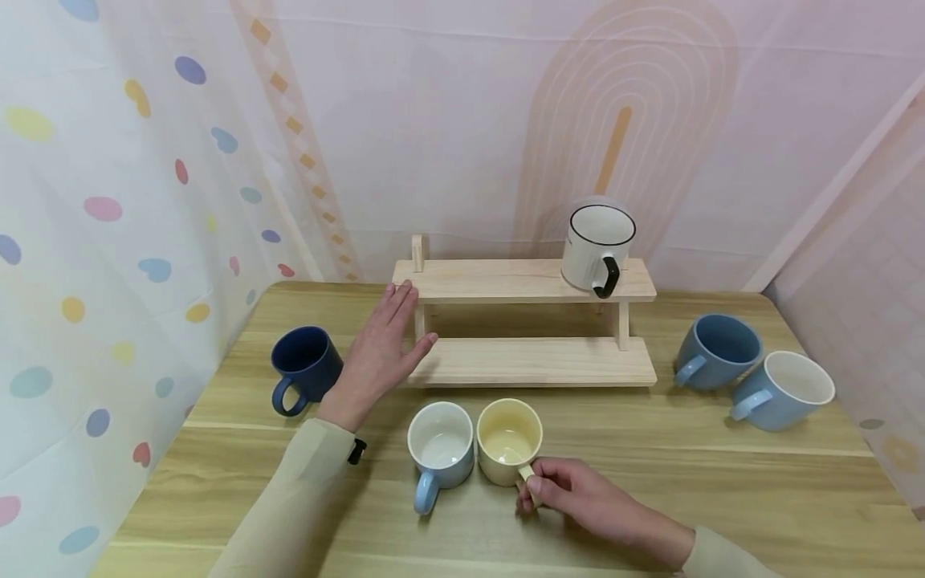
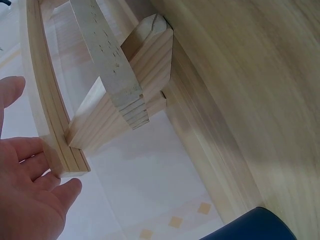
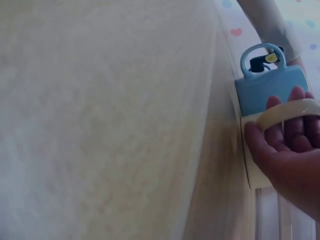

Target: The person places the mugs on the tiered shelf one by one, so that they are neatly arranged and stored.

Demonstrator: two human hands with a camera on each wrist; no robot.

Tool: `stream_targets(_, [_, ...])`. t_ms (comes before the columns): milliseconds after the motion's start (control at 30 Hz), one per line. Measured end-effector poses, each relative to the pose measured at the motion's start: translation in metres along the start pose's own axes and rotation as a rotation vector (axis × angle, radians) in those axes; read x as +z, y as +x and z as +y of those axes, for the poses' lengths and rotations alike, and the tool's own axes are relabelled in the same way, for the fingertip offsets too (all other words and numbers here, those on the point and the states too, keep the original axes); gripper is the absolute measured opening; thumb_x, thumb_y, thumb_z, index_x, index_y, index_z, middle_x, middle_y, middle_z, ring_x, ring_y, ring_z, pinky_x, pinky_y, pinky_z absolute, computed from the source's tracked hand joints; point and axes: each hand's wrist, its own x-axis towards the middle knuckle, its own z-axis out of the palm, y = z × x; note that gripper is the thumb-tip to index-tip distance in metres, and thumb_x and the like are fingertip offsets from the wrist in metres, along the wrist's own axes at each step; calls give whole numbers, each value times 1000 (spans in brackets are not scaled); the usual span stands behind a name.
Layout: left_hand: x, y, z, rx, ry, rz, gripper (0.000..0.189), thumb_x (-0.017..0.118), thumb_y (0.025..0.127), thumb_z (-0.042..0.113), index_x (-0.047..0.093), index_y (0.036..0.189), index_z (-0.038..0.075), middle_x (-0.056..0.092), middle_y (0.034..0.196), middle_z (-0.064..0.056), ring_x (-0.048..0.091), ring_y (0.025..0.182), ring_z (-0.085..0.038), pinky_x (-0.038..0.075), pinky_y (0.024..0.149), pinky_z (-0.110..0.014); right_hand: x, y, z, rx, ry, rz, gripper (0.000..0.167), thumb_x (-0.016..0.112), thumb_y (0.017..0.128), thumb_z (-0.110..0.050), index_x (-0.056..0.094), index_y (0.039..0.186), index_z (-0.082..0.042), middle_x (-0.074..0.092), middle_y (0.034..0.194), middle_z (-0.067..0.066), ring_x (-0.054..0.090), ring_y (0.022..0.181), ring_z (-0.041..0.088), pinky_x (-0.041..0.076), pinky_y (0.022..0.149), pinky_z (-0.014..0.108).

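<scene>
My right hand (image 1: 588,498) pinches the handle of a pale yellow mug (image 1: 509,437) standing upright on the table; the right wrist view shows fingers about that handle (image 3: 285,112). Left of it, side by side, is a light blue mug (image 1: 442,441) with a white inside, its handle toward me. My left hand (image 1: 379,349) reaches to the left end of a two-tier wooden shelf (image 1: 491,281), fingers extended and resting at the upper board's edge. In the left wrist view, the fingers overlap the end of that board (image 2: 65,157).
On the upper tier's right end stands a white mug (image 1: 588,249) with a black rim and handle. A navy mug (image 1: 311,365) is at the left, beside my left forearm. At the right are a grey-blue mug (image 1: 715,353) and another light blue mug (image 1: 784,393). Patterned cloth (image 1: 448,144) hangs behind.
</scene>
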Motion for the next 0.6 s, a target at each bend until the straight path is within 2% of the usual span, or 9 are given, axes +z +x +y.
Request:
stream_targets(133, [0, 0, 0, 0, 2, -1, 79, 68, 100, 39, 35, 158, -4, 30, 167, -20, 18, 157, -37, 22, 125, -52, -2, 0, -1, 25, -9, 41, 36, 42, 113, -18, 64, 99, 7, 66, 99, 24, 65, 98, 19, 49, 92, 23])
stream_targets(300, [0, -1, 0, -2, 3, -4, 79, 68, 100, 39, 35, 158, -4, 30, 167, -19, 17, 157, -36, 22, 125, -52, -4, -3, -2, 41, -30, 100, 37, 45, 112, -17, 65, 102, 12, 66, 94, 13, 63, 91, 11, 51, 86, 22])
stream_targets(467, [1, 0, -1, -3, 5, -5, 79, 67, 101, 39, 35, 158, -4, 29, 167, -19, 17, 157, -36, 22, 125, -52, -7, -7, -5, 66, -126, 202, 35, 49, 111, -20, 69, 100, 7, 67, 91, 6, 61, 87, 8, 50, 82, 21])
stream_targets(600, [1, 0, -1, -3, 7, -3, 79, 68, 100, 39, 35, 158, -4, 29, 167, -19, 17, 157, -36, 22, 125, -52, -10, -8, -8, 82, -150, 249, 35, 51, 110, -22, 70, 97, 5, 66, 89, 5, 60, 86, 9, 49, 80, 22])
